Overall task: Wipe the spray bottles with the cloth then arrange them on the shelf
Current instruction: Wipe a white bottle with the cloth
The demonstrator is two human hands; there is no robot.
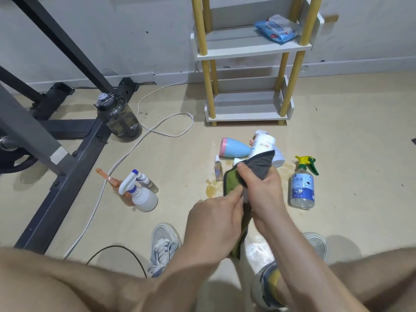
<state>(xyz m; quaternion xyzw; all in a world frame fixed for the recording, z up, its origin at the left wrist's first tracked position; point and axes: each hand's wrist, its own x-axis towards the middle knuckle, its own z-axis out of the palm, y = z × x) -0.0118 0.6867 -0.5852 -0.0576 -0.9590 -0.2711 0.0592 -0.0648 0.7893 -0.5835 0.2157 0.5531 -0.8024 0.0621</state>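
On the floor (180,154) before the white shelf (247,54), we crouch among bottles, none of them on the shelf yet. A clear bottle with a green and yellow trigger (301,188) stands to our right. A white bottle with a blue trigger (144,197) stands well off to our left.

The white bottle (263,145) we are wiping is raised above the floor, its lower part wrapped in the grey and green cloth (261,167). Our right hand (267,194) curls round the cloth-covered body, and our left hand (213,219) pinches the hanging end of the cloth.

To wipe well, we judge we should hold the bottle firmly, turn it inside the cloth and work up to the bare nozzle end. A yellowish puddle (212,190) lies just below, so we should keep the cloth's tail out of it.
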